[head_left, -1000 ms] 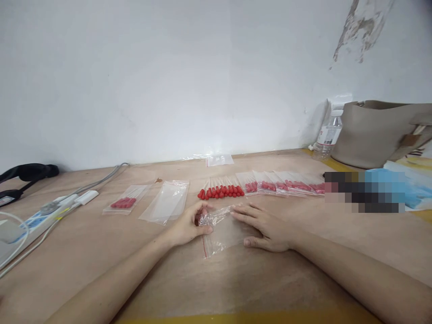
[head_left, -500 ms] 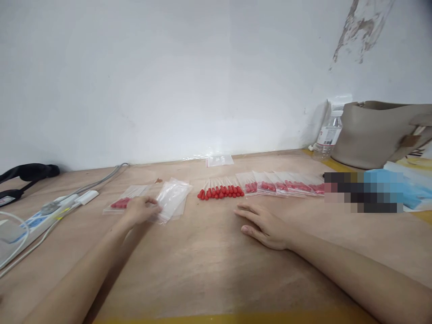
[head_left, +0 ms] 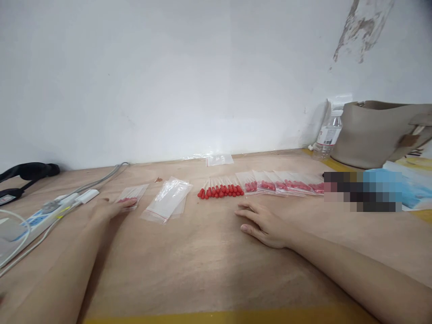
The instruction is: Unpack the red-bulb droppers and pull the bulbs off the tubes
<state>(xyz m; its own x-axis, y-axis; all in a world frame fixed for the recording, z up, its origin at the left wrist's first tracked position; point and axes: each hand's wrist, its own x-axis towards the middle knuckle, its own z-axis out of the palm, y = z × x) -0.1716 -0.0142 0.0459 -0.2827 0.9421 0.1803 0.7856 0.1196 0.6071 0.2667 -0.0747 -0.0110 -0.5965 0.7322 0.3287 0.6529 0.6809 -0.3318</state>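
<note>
My left hand [head_left: 110, 208] is at the left, slightly blurred. Its fingers stretch over the lower edge of a small clear zip bag [head_left: 137, 192] with red-tipped sticks in it, covering part of it. My right hand [head_left: 261, 225] rests on the table with its fingers apart, holding nothing. Between the hands lies a stack of flat, clear zip bags [head_left: 170, 200]. Right of the stack, a row of loose thin sticks with red rounded tips [head_left: 221, 192] points its tips toward me. Several filled zip bags [head_left: 266, 185] overlap in a row beyond my right hand.
A white power strip [head_left: 37, 219] with cables lies at the left, near a black strap [head_left: 30, 171]. One flat clear bag [head_left: 220, 159] lies by the wall. A plastic bottle [head_left: 329, 135], a grey-beige handbag [head_left: 374, 135] and blue material [head_left: 415, 191] are at the right.
My left hand has moved left, away from the stack of flat bags, onto the filled bag. That bag has shifted slightly left. My right hand is nearly still.
</note>
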